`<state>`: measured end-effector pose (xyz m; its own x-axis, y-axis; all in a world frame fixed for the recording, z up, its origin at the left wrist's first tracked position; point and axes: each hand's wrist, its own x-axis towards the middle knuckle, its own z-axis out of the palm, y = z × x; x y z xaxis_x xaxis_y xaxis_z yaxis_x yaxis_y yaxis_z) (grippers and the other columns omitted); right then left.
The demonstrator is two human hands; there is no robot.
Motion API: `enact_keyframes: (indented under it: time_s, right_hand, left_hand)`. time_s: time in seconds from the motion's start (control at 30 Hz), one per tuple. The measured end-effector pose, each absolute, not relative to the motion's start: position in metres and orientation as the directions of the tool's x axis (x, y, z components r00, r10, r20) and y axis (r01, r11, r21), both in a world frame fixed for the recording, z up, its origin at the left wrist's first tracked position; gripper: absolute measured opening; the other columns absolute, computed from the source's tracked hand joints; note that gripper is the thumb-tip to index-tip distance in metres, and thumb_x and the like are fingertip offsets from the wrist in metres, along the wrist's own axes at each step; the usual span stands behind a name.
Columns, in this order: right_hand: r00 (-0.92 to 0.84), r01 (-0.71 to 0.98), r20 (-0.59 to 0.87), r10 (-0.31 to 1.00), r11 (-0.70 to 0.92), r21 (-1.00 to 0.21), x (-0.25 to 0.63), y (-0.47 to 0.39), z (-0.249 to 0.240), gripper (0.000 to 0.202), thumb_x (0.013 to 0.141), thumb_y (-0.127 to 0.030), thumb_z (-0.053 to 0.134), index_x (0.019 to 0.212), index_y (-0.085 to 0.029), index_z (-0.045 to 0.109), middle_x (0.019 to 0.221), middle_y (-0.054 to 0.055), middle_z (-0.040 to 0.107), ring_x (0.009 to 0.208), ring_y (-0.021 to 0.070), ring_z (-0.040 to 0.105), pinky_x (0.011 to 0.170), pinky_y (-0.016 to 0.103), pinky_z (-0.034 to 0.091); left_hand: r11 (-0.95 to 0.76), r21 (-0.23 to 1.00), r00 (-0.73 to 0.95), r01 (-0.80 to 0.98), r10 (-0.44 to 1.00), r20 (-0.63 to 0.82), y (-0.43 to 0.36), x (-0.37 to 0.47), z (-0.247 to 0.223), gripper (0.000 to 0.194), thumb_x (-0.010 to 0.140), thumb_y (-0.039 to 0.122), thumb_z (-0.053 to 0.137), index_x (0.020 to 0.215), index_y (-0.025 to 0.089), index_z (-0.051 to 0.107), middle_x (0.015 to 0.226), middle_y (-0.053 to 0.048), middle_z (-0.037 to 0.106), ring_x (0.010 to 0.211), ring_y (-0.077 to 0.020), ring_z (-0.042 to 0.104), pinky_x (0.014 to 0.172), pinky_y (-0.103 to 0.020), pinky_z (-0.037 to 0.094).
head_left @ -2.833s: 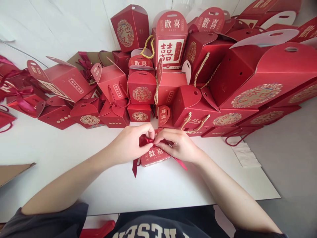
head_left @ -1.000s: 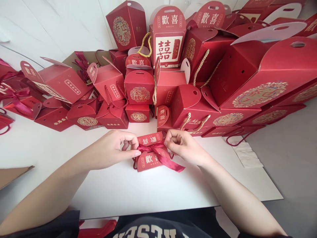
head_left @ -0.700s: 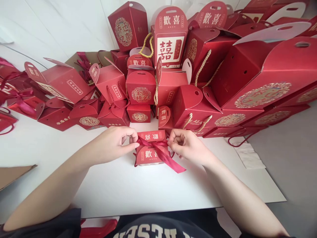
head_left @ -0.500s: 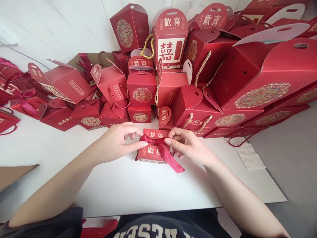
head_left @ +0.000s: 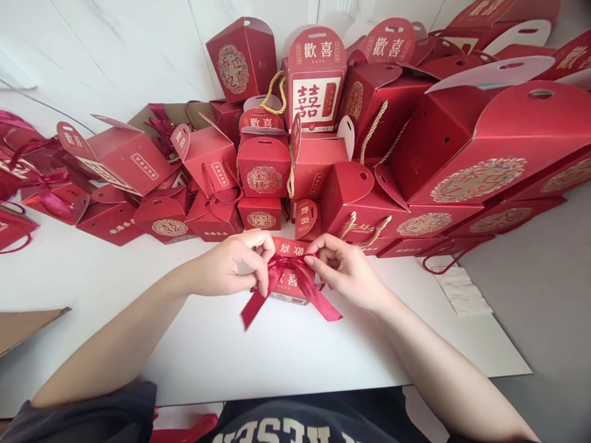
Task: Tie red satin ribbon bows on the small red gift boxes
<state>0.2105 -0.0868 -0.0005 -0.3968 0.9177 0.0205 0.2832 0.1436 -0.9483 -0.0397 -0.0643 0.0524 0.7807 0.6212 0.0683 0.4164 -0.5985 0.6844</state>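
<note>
A small red gift box [head_left: 289, 294] with pale lettering sits on the white table between my hands. Across its top lies a shiny crimson ribbon [head_left: 318, 297] gathered in a bow, one tail hanging down to the left front and the other to the right front. My left hand [head_left: 240, 263] pinches the bow's left side, thumb and fingers bent around the ribbon. At the right side of the bow, my right hand [head_left: 339, 264] holds the ribbon between thumb and forefinger. The knot itself is partly hidden by folds.
Many red gift boxes [head_left: 263, 166] are stacked along the back and right of the white table [head_left: 277, 357]. Ribboned boxes [head_left: 50, 194] stand at the left. A cardboard piece [head_left: 28, 326] lies left, and white tissues [head_left: 462, 289] lie right.
A left ribbon tail now hangs in front of the box. My left hand has changed its hold, with its fingers bent downward at the bow. My right hand has barely moved.
</note>
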Motion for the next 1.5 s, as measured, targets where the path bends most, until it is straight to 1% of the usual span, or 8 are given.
enact_keyframes:
  time_s: [0.2,0.37,0.57,0.93,1.0,1.2,1.4,1.5]
  right_hand:
    - [-0.344,0.407,0.211,0.915,0.348,-0.845,0.213,-0.093,0.005,0.024,0.097,-0.045,0.052,0.09,-0.022,0.053,0.06,-0.004,0.055,0.053,0.0115,0.052,0.056,0.025,0.041]
    - [-0.537,0.438,0.256,0.804,0.525,-0.73,0.214,-0.097,0.011,0.032,0.085,-0.049,0.068,0.083,-0.021,0.052,0.077,-0.001,0.058,0.062,0.0117,0.052,0.06,0.025,0.04]
    - [-0.559,0.478,0.23,0.797,0.537,-0.695,0.213,-0.096,0.006,0.005,0.09,-0.023,0.055,0.086,-0.021,0.051,0.081,0.0,0.057,0.07,0.0135,0.055,0.065,0.026,0.041]
    - [-0.458,0.459,0.186,0.869,0.411,-0.788,0.217,-0.094,0.009,0.015,0.096,-0.033,0.052,0.085,-0.022,0.051,0.068,-0.002,0.061,0.057,0.0121,0.052,0.059,0.025,0.039]
    - [-0.465,0.436,0.144,0.874,0.367,-0.822,0.217,-0.093,0.01,0.019,0.097,-0.034,0.051,0.083,-0.022,0.052,0.069,-0.001,0.063,0.06,0.0125,0.055,0.061,0.025,0.041]
    - [-0.46,0.304,0.025,0.887,0.184,-0.935,0.216,-0.091,0.009,0.033,0.098,-0.041,0.05,0.072,-0.02,0.051,0.063,-0.002,0.063,0.055,0.0099,0.054,0.057,0.022,0.043]
    - [-0.54,0.134,-0.224,0.811,-0.181,-0.974,0.219,-0.086,0.007,0.043,0.093,-0.052,0.054,0.068,-0.018,0.055,0.046,-0.004,0.054,0.038,0.0079,0.047,0.041,0.02,0.04]
    - [-0.571,0.151,-0.269,0.776,-0.223,-0.963,0.221,-0.082,0.006,0.042,0.092,-0.053,0.055,0.069,-0.017,0.059,0.044,-0.005,0.053,0.036,0.0073,0.045,0.039,0.02,0.041]
  left_hand:
    - [-0.699,0.552,0.759,0.455,0.629,0.171,-0.064,-0.05,0.062,0.028,0.081,0.004,0.054,0.088,0.022,0.073,0.091,-0.004,0.055,0.087,-0.0153,0.055,0.079,-0.027,0.047]
    - [-0.825,0.313,0.771,0.471,0.557,0.307,-0.059,-0.052,0.051,0.032,0.082,0.004,0.053,0.096,0.024,0.073,0.089,-0.004,0.058,0.084,-0.0159,0.054,0.075,-0.028,0.045]
    - [-0.88,0.155,0.792,0.449,0.472,0.388,-0.054,-0.059,0.04,0.033,0.081,0.007,0.057,0.097,0.029,0.077,0.078,-0.003,0.055,0.074,-0.0154,0.05,0.067,-0.029,0.043]
    - [-0.818,0.015,0.769,0.576,0.547,0.33,-0.056,-0.046,0.042,0.016,0.09,0.022,0.057,0.096,0.023,0.072,0.084,-0.005,0.064,0.078,-0.0179,0.053,0.071,-0.033,0.045]
    - [-0.819,0.081,0.76,0.567,0.559,0.332,-0.058,-0.044,0.044,0.013,0.09,0.022,0.057,0.09,0.022,0.071,0.086,-0.005,0.062,0.08,-0.0178,0.053,0.073,-0.033,0.045]
    - [-0.612,0.551,0.625,0.568,0.756,0.195,-0.062,-0.032,0.039,0.025,0.092,0.028,0.055,0.07,0.017,0.054,0.09,-0.004,0.051,0.087,-0.016,0.053,0.081,-0.031,0.046]
    - [-0.454,0.649,0.56,0.61,0.827,0.053,-0.056,-0.03,0.027,0.041,0.074,0.05,0.075,0.068,0.017,0.052,0.093,-0.001,0.046,0.088,-0.0166,0.051,0.083,-0.033,0.046]
    - [-0.426,0.657,0.549,0.622,0.836,0.023,-0.053,-0.031,0.026,0.043,0.07,0.052,0.078,0.068,0.017,0.053,0.096,-0.001,0.045,0.09,-0.0173,0.05,0.086,-0.035,0.046]
